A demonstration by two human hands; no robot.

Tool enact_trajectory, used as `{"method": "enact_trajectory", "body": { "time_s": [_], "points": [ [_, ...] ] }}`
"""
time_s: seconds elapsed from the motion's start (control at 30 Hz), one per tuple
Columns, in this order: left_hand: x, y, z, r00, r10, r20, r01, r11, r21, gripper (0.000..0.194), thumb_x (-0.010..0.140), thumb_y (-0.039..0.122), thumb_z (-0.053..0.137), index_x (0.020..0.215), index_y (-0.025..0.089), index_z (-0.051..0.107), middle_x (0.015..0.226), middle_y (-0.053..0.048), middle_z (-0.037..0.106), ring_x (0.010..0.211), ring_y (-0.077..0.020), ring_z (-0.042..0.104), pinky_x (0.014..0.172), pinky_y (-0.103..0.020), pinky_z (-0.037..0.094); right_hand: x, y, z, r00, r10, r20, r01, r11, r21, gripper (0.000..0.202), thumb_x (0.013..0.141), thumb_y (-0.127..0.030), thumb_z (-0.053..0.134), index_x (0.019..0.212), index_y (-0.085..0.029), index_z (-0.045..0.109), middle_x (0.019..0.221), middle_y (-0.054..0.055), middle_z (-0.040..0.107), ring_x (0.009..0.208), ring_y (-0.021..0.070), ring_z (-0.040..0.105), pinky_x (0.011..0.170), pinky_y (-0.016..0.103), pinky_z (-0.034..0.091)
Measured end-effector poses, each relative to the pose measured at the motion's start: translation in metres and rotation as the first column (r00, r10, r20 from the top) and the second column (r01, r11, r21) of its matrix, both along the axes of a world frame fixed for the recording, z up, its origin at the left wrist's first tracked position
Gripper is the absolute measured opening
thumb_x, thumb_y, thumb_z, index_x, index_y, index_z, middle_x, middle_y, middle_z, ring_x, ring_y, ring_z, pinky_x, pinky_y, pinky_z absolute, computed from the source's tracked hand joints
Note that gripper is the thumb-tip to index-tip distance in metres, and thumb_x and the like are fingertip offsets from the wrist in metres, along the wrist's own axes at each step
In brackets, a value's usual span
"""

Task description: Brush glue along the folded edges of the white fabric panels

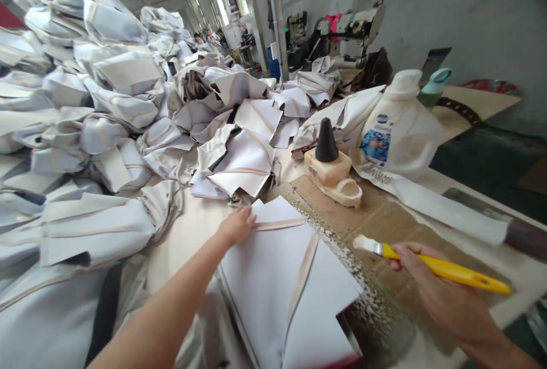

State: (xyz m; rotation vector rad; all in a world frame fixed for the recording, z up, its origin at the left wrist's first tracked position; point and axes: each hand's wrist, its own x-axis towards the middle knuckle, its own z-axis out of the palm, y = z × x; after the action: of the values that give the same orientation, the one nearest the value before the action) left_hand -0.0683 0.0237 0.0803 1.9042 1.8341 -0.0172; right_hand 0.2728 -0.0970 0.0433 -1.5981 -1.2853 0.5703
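A flat white bag piece [294, 266] with beige seam tapes and notched corners lies in front of me. My left hand [238, 225] grips its far left edge, fingers curled together there. Over the brown cardboard [384, 244], my right hand [421, 269] holds a paintbrush [444, 269] by its yellow handle. The pale bristles point left, a little apart from the white piece. A glue bottle with a black cone top [328, 167] stands farther back on the cardboard. Dried glue crumbs [367, 295] crust the strip along the piece's right edge.
A high heap of white bag pieces [115, 73] fills the left and back. A large white jug [401, 124] with a blue label stands back right, near a teal-handled container [436, 87]. A sewing machine [350, 27] is by the wall.
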Motion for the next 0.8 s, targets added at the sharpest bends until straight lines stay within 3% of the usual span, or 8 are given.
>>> {"method": "enact_trajectory", "body": {
  "time_s": [0.07,0.1,0.2,0.33,0.53,0.63,0.8],
  "points": [
    [0.018,-0.016,-0.013,0.994,-0.109,-0.031,0.111,0.991,0.068,0.044,0.086,0.048,0.036,0.126,0.031,0.046,0.142,-0.002,0.035,0.134,-0.0263,0.019,0.105,-0.056,0.013,-0.009,0.010,-0.001,0.999,0.043,0.000,-0.043,0.999,0.003,0.033,0.080,-0.054,0.046,0.084,-0.023,0.059,0.074,0.004,0.061,0.069,0.0224,0.060,0.074,0.035,0.048],
    [0.027,-0.023,-0.020,0.979,-0.194,-0.059,0.199,0.976,0.091,0.046,0.086,0.052,0.034,0.127,0.035,0.043,0.143,0.000,0.033,0.135,-0.0266,0.015,0.104,-0.060,0.006,-0.015,0.017,-0.001,0.998,0.060,-0.022,-0.061,0.998,-0.005,0.034,0.080,-0.053,0.046,0.087,-0.022,0.058,0.075,0.004,0.061,0.071,0.0225,0.060,0.074,0.035,0.048],
    [0.050,-0.036,-0.043,0.937,-0.322,-0.133,0.337,0.935,0.111,0.052,0.085,0.060,0.030,0.130,0.035,0.040,0.142,-0.002,0.034,0.134,-0.0293,0.017,0.099,-0.068,-0.004,-0.037,0.042,0.003,0.985,0.126,-0.115,-0.135,0.988,-0.077,0.032,0.083,-0.050,0.047,0.095,-0.021,0.054,0.080,0.005,0.062,0.078,0.0226,0.059,0.074,0.033,0.048],
    [0.067,-0.029,-0.064,0.934,-0.326,-0.149,0.344,0.931,0.123,0.053,0.084,0.059,0.031,0.130,0.033,0.042,0.140,-0.005,0.037,0.133,-0.0334,0.017,0.097,-0.071,-0.009,-0.065,0.086,-0.003,0.954,0.278,-0.113,-0.291,0.948,-0.128,0.028,0.086,-0.046,0.044,0.085,-0.020,0.055,0.074,0.004,0.059,0.073,0.0210,0.057,0.068,0.029,0.046],
    [0.068,-0.023,-0.071,0.941,-0.323,-0.105,0.336,0.930,0.147,0.052,0.084,0.056,0.036,0.130,0.034,0.041,0.139,-0.006,0.037,0.133,-0.0339,0.017,0.099,-0.069,-0.008,-0.102,0.152,-0.029,0.871,0.491,0.000,-0.484,0.858,-0.172,0.029,0.082,-0.041,0.042,0.067,-0.019,0.052,0.061,0.000,0.054,0.061,0.0172,0.053,0.060,0.028,0.041],
    [0.066,-0.025,-0.074,0.948,-0.307,-0.080,0.316,0.937,0.148,0.052,0.084,0.057,0.036,0.130,0.034,0.041,0.139,-0.007,0.037,0.133,-0.0334,0.018,0.100,-0.068,-0.008,-0.123,0.182,-0.037,0.850,0.526,0.009,-0.514,0.834,-0.199,0.027,0.079,-0.039,0.042,0.063,-0.018,0.052,0.055,-0.001,0.051,0.056,0.0163,0.050,0.056,0.027,0.039],
    [0.065,-0.025,-0.078,0.953,-0.297,-0.060,0.303,0.938,0.168,0.051,0.083,0.056,0.039,0.129,0.034,0.041,0.139,-0.007,0.037,0.132,-0.0326,0.019,0.101,-0.066,-0.008,-0.154,0.218,-0.045,0.861,0.508,0.030,-0.497,0.852,-0.163,0.026,0.075,-0.038,0.039,0.063,-0.018,0.050,0.056,0.000,0.051,0.058,0.0157,0.050,0.057,0.026,0.037]
  ]
}}
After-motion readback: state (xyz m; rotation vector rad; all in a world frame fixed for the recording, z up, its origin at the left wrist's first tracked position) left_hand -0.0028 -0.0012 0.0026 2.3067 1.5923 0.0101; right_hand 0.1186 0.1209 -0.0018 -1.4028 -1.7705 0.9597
